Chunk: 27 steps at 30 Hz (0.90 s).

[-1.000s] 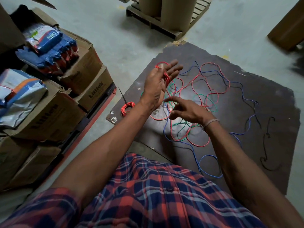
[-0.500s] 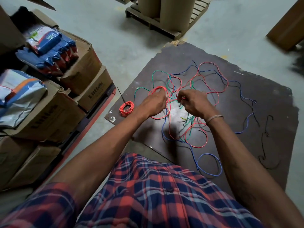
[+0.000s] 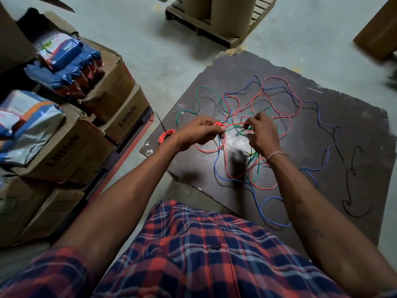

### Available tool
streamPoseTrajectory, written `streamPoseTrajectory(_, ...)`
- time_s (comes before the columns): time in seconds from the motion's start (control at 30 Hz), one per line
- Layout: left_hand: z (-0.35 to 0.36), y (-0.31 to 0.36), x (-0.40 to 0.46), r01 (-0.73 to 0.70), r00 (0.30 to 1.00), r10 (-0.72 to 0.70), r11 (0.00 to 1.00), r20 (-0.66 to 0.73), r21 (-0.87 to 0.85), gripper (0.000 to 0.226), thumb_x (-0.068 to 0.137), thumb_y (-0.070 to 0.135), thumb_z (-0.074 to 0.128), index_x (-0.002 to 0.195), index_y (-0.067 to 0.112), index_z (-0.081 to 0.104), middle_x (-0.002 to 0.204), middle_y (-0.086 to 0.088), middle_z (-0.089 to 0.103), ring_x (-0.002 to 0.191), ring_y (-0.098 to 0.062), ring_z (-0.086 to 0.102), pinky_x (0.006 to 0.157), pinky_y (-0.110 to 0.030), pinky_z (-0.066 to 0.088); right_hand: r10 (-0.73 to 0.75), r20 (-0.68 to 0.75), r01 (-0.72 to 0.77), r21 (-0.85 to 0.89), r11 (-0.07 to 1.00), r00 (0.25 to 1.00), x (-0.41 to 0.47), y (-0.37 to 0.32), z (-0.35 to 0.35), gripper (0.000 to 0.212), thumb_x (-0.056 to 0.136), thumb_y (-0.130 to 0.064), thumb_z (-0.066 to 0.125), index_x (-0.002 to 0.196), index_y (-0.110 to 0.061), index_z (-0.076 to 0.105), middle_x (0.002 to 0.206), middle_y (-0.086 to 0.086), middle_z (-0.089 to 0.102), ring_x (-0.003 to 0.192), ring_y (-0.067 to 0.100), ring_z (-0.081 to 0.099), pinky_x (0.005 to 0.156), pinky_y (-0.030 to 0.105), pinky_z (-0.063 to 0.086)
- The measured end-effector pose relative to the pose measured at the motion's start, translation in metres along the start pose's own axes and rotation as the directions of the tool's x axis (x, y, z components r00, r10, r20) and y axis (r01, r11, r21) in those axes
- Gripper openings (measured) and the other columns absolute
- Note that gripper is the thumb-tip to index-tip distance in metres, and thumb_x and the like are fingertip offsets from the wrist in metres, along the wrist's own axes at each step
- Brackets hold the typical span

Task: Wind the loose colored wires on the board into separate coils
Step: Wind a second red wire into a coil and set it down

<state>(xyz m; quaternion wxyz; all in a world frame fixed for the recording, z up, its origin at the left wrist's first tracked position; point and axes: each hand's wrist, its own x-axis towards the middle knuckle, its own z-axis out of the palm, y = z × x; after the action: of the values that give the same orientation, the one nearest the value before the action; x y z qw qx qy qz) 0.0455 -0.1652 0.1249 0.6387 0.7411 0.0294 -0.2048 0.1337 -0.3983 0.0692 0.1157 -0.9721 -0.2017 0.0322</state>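
On the dark board (image 3: 322, 130), the tangle of red, blue and green wires (image 3: 264, 134) could snag, since the left hand (image 3: 199, 134) grips a small red coil (image 3: 219, 124) while the right hand (image 3: 261, 134) pinches its crossed-over red strand.

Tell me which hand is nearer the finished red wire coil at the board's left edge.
Left. The left hand grips a red bundle just right of the finished red wire coil; the right hand pinches wire farther right, over the tangle.
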Motion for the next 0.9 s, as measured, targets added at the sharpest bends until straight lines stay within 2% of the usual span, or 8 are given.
streamPoseTrajectory(0.1,-0.010,-0.001,-0.010,-0.021,1.000,0.020,0.992,-0.012,-0.128,0.028,0.103,0.021,0.054,0.097,-0.001,0.071,0.054,0.000,0.034,0.047,-0.010,0.027,0.043,-0.016,0.023,0.075,0.054,-0.073,-0.044,0.996,0.996,0.002,0.008,0.001,0.024,0.088,-0.023,0.071,0.111,-0.017,0.070,0.112,0.011,0.065,0.110,0.041,0.057,0.088,0.047,0.042)
streamPoseTrajectory(0.27,-0.024,-0.019,-0.016,-0.036,0.990,0.019,0.992,-0.140,-0.124,0.028,0.102,0.023,0.054,0.093,0.006,0.073,0.053,0.002,0.044,0.042,-0.005,0.032,0.043,-0.018,0.019,0.085,0.063,-0.083,-0.026,0.996,0.994,0.000,0.021,0.006,0.027,0.093,-0.039,0.069,0.108,-0.017,0.078,0.109,0.013,0.069,0.114,0.041,0.057,0.088,0.044,0.042)
streamPoseTrajectory(0.4,-0.033,-0.020,-0.024,-0.063,0.967,0.010,0.978,-0.255,-0.199,0.030,0.108,0.015,0.046,0.093,0.002,0.069,0.052,0.003,0.045,0.042,-0.005,0.029,0.044,-0.019,0.016,0.213,0.113,-0.199,-0.130,0.971,0.970,-0.002,0.025,0.004,0.030,0.092,-0.033,0.068,0.117,-0.018,0.076,0.119,0.015,0.066,0.120,0.040,0.054,0.095,0.045,0.044)
streamPoseTrajectory(0.53,-0.032,-0.020,-0.030,-0.062,0.971,0.014,0.978,-0.237,-0.197,0.030,0.107,0.015,0.046,0.092,0.003,0.069,0.054,0.000,0.046,0.040,-0.005,0.031,0.040,-0.015,0.020,0.173,0.192,-0.169,-0.036,0.985,0.966,-0.002,0.009,-0.002,0.047,0.084,-0.022,0.069,0.131,-0.021,0.067,0.133,0.010,0.059,0.132,0.035,0.043,0.101,0.046,0.033)
streamPoseTrajectory(0.67,-0.028,-0.019,-0.029,-0.100,0.971,0.041,0.965,-0.236,-0.242,0.033,0.107,0.016,0.045,0.095,-0.002,0.069,0.056,-0.005,0.046,0.040,-0.009,0.028,0.039,-0.017,0.019,0.058,0.073,-0.071,0.177,0.982,0.996,-0.001,-0.027,-0.023,0.059,0.073,-0.034,0.061,0.130,-0.023,0.067,0.135,0.004,0.061,0.133,0.029,0.046,0.104,0.041,0.030)
streamPoseTrajectory(0.73,-0.027,-0.017,-0.030,-0.118,0.974,0.056,0.952,-0.219,-0.282,0.034,0.107,0.017,0.044,0.095,-0.003,0.069,0.056,-0.007,0.048,0.039,-0.009,0.029,0.040,-0.019,0.017,-0.053,0.073,0.009,0.505,0.863,0.996,-0.002,-0.044,-0.032,0.059,0.073,-0.032,0.060,0.129,-0.018,0.069,0.127,0.004,0.069,0.125,0.024,0.058,0.106,0.037,0.040)
streamPoseTrajectory(0.8,-0.026,-0.015,-0.030,-0.132,0.978,0.073,0.944,-0.196,-0.304,0.034,0.107,0.017,0.044,0.097,-0.005,0.068,0.057,-0.009,0.052,0.037,-0.009,0.031,0.042,-0.024,0.015,-0.133,0.184,-0.063,0.783,0.619,0.974,-0.002,-0.060,-0.035,0.044,0.083,-0.019,0.065,0.127,-0.012,0.069,0.112,0.007,0.077,0.111,0.019,0.070,0.104,0.033,0.050)
streamPoseTrajectory(0.9,-0.026,-0.013,-0.031,-0.122,0.977,0.058,0.940,-0.204,-0.317,0.035,0.108,0.014,0.041,0.098,-0.008,0.066,0.062,-0.013,0.062,0.036,-0.011,0.036,0.043,-0.027,0.016,-0.154,0.216,-0.138,0.904,0.404,0.964,0.000,-0.069,-0.037,0.027,0.098,-0.012,0.063,0.112,0.011,0.068,0.083,-0.007,0.077,0.075,0.014,0.070,0.083,0.031,0.056)
